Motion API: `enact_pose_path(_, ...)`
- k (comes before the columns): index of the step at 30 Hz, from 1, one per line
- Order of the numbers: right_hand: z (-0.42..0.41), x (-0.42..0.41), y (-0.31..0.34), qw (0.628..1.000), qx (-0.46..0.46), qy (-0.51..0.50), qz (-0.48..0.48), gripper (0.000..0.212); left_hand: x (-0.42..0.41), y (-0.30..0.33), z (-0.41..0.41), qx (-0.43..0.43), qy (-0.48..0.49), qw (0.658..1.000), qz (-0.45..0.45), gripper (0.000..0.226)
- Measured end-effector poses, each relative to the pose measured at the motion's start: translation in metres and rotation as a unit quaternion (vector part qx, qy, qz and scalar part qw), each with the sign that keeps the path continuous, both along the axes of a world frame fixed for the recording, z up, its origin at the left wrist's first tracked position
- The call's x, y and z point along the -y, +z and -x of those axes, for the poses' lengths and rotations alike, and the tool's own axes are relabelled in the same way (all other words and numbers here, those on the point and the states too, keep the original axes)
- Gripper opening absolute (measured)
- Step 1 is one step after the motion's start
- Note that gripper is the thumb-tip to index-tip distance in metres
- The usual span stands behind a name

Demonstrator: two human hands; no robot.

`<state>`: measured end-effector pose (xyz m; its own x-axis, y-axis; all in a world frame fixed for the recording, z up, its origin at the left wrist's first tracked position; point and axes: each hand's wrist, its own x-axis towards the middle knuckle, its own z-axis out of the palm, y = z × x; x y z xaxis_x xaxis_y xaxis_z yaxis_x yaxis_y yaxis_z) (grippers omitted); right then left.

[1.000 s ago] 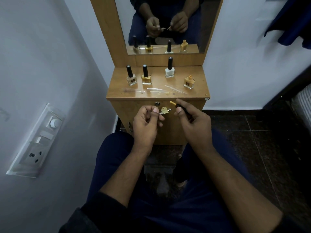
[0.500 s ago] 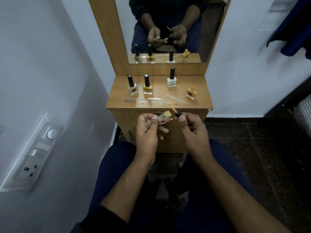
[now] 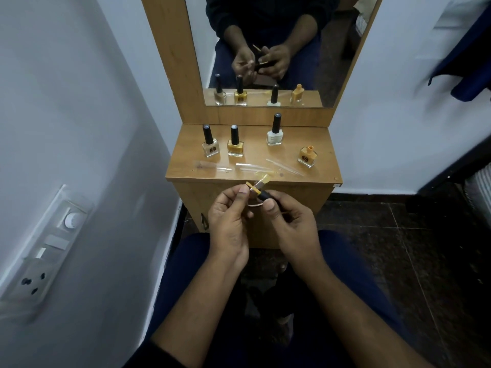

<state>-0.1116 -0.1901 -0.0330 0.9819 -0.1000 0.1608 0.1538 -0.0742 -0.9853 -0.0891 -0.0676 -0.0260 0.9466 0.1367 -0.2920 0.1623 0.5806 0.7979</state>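
Moved: brush [image 3: 252, 187] now crosses nail tip [image 3: 265, 179], apart half a second ago. Right hand [image 3: 291, 225] pinches black brush cap [image 3: 265, 195]; left hand [image 3: 229, 224] pinches nail tip's near end, tip just beyond both thumbs, touching brush.

Black brush cap [image 3: 265, 195], yellow nail tip [image 3: 265, 179], seemingly orange open bottle [image 3: 307, 157].

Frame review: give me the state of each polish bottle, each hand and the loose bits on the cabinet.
Beige bottle: capped, upright.
Gold bottle: capped, upright.
White bottle: capped, upright.
Orange bottle: uncapped, upright.
Left hand: pinches the nail tip by its stick.
Right hand: grips the brush cap.
Clear sticks: lying flat on the cabinet top.
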Motion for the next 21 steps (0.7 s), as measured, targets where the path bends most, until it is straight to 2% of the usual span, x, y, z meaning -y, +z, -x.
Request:
enact_pose_path(10,-0.005,-0.004,-0.002,0.999,0.027,-0.046,0.004,0.032,0.010,0.002,-0.003,-0.035,-0.023,0.999,0.028,0.009)
enact_pose_path(15,-0.007,-0.003,-0.004,0.997,0.040,-0.058,0.006,0.032,0.009,0.000,-0.003,-0.021,-0.050,0.998,0.041,0.012)
enact_pose_path(21,-0.021,-0.003,0.007,0.993,0.053,-0.098,0.034,0.018,0.009,0.005,0.000,0.021,-0.045,0.999,0.014,0.030)
